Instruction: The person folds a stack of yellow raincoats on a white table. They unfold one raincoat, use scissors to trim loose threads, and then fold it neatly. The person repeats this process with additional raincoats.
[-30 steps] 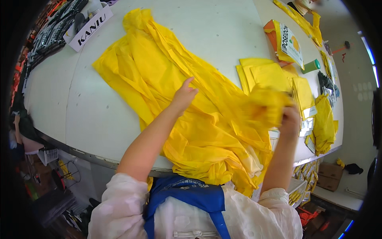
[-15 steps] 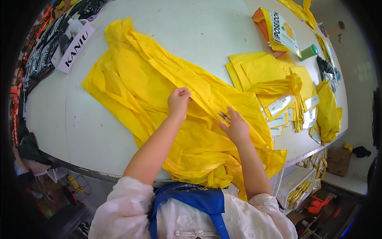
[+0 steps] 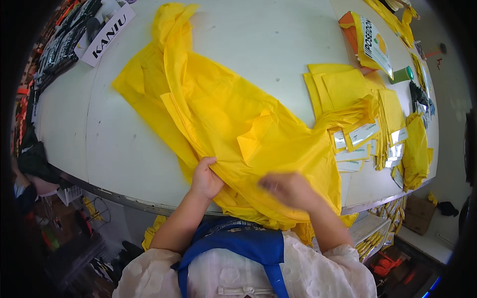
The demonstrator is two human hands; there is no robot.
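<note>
A large yellow garment (image 3: 213,94) of thin, creased sheet material lies spread over the table, its near end bunched at the front edge. My left hand (image 3: 206,179) pinches a folded edge or seam of it between thumb and fingers. To the right, my right hand (image 3: 290,190) is smeared by motion above the fabric. A dark, blurred tip at its fingers (image 3: 268,185) fits the small thread snips visible there half a second ago. A small pointed yellow flap (image 3: 254,136) stands out from the garment's middle.
Folded yellow pieces (image 3: 343,89) and packets with white labels (image 3: 362,134) lie at right, beside a bundled yellow piece (image 3: 416,154). Behind them are an orange box (image 3: 349,34) and a green cylinder (image 3: 401,75). A white sign (image 3: 107,37) and dark packs (image 3: 57,59) occupy the far left.
The garment has been turned over and shifted, showing a small flap. My left hand has come nearer and grips a different edge. My right hand has moved nearer, away from the earlier seam.
</note>
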